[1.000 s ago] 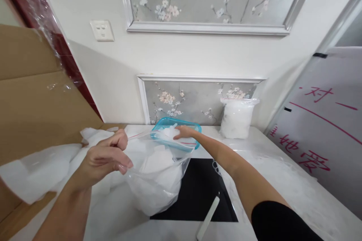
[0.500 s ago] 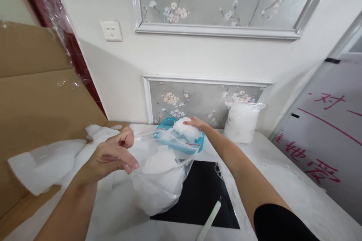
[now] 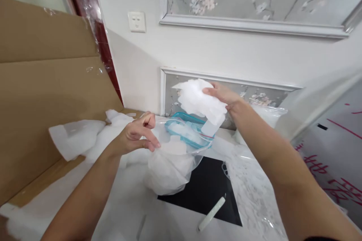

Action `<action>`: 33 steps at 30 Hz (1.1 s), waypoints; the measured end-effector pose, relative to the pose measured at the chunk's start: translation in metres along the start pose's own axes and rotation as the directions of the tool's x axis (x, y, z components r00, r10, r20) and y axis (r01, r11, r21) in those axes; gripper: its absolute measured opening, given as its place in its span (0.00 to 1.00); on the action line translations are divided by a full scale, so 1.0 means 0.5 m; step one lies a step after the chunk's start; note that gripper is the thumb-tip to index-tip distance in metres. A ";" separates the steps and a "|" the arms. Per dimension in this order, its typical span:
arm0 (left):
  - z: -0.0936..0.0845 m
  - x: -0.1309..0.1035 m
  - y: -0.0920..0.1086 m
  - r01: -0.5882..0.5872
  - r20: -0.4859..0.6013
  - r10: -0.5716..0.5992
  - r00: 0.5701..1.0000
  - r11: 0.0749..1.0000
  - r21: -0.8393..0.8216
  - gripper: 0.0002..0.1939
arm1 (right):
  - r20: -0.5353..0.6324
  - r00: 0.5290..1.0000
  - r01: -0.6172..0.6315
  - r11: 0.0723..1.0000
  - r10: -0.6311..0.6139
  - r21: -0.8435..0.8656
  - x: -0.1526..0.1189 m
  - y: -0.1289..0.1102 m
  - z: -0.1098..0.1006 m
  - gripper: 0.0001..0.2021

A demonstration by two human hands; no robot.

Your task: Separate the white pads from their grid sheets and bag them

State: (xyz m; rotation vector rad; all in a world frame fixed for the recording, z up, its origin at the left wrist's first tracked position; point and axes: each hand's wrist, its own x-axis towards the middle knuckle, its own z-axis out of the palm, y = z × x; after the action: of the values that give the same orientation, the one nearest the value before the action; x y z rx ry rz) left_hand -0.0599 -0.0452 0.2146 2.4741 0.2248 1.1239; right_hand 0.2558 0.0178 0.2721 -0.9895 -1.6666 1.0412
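My left hand (image 3: 140, 135) is closed in a pinch at the rim of a clear zip bag (image 3: 169, 175), which stands open and is stuffed with thin white sheets. My right hand (image 3: 224, 95) grips a loose clump of white foam sheets (image 3: 194, 98) in the air, above and behind the bag. Below this clump sits a blue plastic basket (image 3: 181, 116), with more white pieces inside it. The bag partly covers the basket's front.
A black mat (image 3: 209, 188) lies under the bag, with a pale utility knife (image 3: 212, 212) on it. A second filled zip bag (image 3: 267, 111) stands behind my right arm. White sheets (image 3: 76, 135) lie by a cardboard box (image 3: 53, 94) at left. The wall is behind.
My right hand has lifted the white clump up out of the blue basket. My left hand stays at the bag's rim. The view has swung left.
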 end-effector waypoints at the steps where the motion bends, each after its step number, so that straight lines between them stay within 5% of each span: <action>1: 0.002 0.002 -0.001 -0.004 -0.006 0.004 1.000 1.000 -0.006 0.07 | 0.081 0.996 0.018 0.998 -0.024 0.063 -0.009 -0.024 0.025 0.20; 5: 0.011 0.000 -0.007 -0.036 -0.081 0.034 0.996 0.999 -0.024 0.06 | 0.056 0.987 0.143 0.983 -0.150 0.114 -0.045 -0.076 0.145 0.23; 8: 0.021 -0.013 -0.014 0.008 -0.148 -0.019 0.989 0.997 -0.077 0.04 | -0.053 0.970 0.234 0.969 -0.238 -0.072 -0.075 -0.077 0.210 0.20; 12: 0.033 -0.034 -0.030 0.105 -0.149 -0.143 0.978 0.965 -0.240 0.05 | -0.097 0.872 0.391 0.803 -0.480 -0.450 -0.114 -0.064 0.236 0.15; 16: 0.031 -0.038 -0.043 0.061 -0.218 -0.112 0.969 0.972 -0.227 0.10 | 0.009 0.817 0.482 0.674 -0.577 -0.560 -0.131 -0.038 0.222 0.12; 19: 0.021 -0.029 -0.045 0.021 -0.202 -0.065 0.977 0.977 -0.214 0.09 | 0.136 0.821 0.515 0.616 -0.555 -0.596 -0.127 -0.013 0.198 0.11; 21: 0.014 -0.020 -0.044 0.011 -0.174 -0.048 0.984 0.979 -0.204 0.06 | 0.350 0.787 0.606 0.534 -0.508 -0.590 -0.123 -0.002 0.182 0.11; 24: 0.009 0.000 -0.040 -0.020 -0.131 0.000 0.991 0.988 -0.155 0.07 | 0.707 0.617 0.769 0.453 -0.345 -0.450 -0.114 -0.003 0.171 0.13; 27: 0.018 0.028 -0.030 -0.033 -0.066 0.023 0.998 0.987 -0.155 0.10 | 0.839 0.495 0.762 0.577 -0.224 -0.296 -0.099 -0.014 0.184 0.13; 31: 0.044 0.051 -0.004 0.016 0.054 -0.008 0.999 0.987 -0.158 0.15 | 0.850 0.525 0.383 0.878 0.050 -0.288 -0.078 0.004 0.236 0.09; 33: 0.053 0.046 0.004 0.052 0.106 -0.037 0.994 0.988 -0.143 0.16 | 0.761 0.630 0.295 0.859 0.156 -0.419 -0.074 0.033 0.266 0.11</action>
State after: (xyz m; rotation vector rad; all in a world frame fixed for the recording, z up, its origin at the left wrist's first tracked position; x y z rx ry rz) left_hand -0.0248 -0.0478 0.2154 2.3772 0.1613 0.9561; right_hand 0.1416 -0.0385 0.2158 -0.8014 -2.8159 1.0595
